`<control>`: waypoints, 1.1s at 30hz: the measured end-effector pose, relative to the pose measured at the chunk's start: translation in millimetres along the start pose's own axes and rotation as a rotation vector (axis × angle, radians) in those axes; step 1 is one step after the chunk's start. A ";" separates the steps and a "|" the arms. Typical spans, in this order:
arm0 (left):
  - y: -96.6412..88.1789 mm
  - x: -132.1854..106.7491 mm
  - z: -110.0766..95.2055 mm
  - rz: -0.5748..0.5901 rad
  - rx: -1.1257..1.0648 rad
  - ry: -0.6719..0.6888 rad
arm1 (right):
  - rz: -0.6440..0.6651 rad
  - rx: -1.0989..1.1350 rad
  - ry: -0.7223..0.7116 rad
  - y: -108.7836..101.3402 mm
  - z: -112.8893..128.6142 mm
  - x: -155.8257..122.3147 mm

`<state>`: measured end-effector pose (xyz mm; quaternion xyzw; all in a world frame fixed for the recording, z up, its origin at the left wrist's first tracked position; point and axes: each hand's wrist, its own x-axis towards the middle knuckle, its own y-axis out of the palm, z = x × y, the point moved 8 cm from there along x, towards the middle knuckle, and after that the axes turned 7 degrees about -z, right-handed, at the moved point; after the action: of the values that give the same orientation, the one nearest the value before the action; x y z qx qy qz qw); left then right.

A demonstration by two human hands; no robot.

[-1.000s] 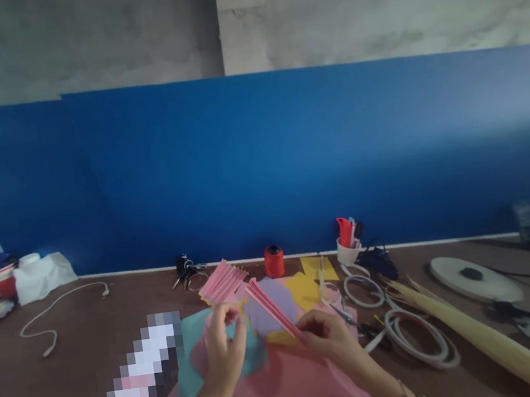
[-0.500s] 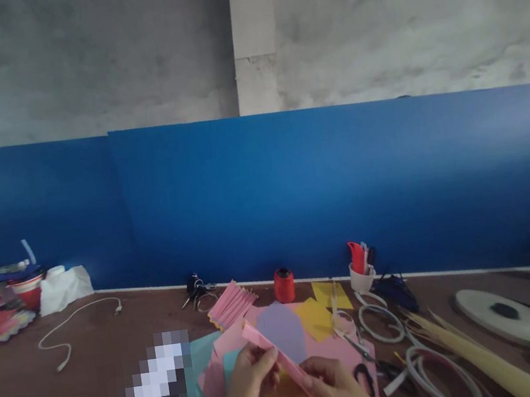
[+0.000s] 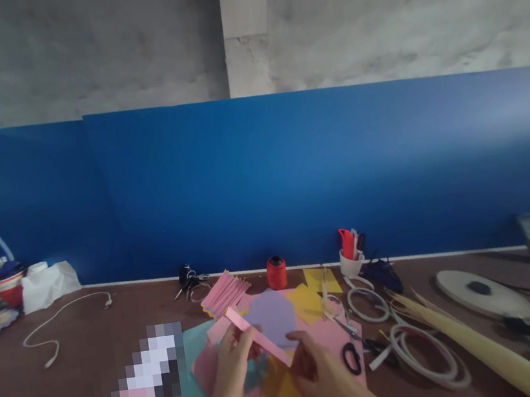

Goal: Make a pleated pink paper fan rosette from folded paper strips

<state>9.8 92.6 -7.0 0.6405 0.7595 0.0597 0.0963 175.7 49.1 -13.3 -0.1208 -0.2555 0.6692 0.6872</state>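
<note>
A narrow folded strip of pink paper (image 3: 260, 337) slants across the middle of the head view. My left hand (image 3: 233, 365) grips its upper part between thumb and fingers. At the strip's lower end is my right hand (image 3: 320, 373), its index finger lifted and apart from the thumb; it seems to hold nothing. Beneath the hands lie sheets of yellow paper (image 3: 284, 394), teal paper (image 3: 192, 351) and pink paper (image 3: 326, 333), plus a lavender rounded piece (image 3: 273, 314). A pleated pink paper piece (image 3: 223, 293) rests behind my left hand. Scissors (image 3: 351, 358) lie right of my right hand.
A red thread spool (image 3: 277, 273) and a white cup of tools (image 3: 350, 264) stand along the blue partition (image 3: 262, 179). Right of the papers are coiled white strips (image 3: 425, 359), a straw-coloured bundle (image 3: 480, 346) and a white disc (image 3: 487, 295). Keys (image 3: 189, 283) and a white cable (image 3: 59, 310) lie left.
My right hand has come off the lower end of the pink strip, its index finger now raised. My left hand still holds the strip. The camera view has shifted slightly.
</note>
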 end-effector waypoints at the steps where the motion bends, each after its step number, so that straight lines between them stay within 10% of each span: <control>1: -0.2 0.7 2.6 -0.007 0.018 -0.021 | -0.024 -0.041 -0.041 -3.5 7.4 -2.2; 15: 33.2 -27.1 7.9 0.354 -0.186 -0.145 | 0.213 0.023 -0.061 5.5 36.1 -10.6; 18: 26.6 -20.2 12.4 0.295 -0.137 -0.135 | 0.067 -0.297 -0.071 -29.0 31.5 -1.6; 23: 21.8 -12.0 12.9 0.264 -0.097 -0.111 | -0.152 -0.861 0.330 -112.2 -14.5 6.6; 33: 21.3 -11.6 10.7 0.275 -0.207 -0.150 | -0.015 -1.090 0.322 -103.6 -17.3 -1.8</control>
<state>34.5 84.5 -12.1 0.7275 0.6454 0.1019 0.2091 273.5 42.6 24.4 -0.5568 -0.4567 0.4086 0.5607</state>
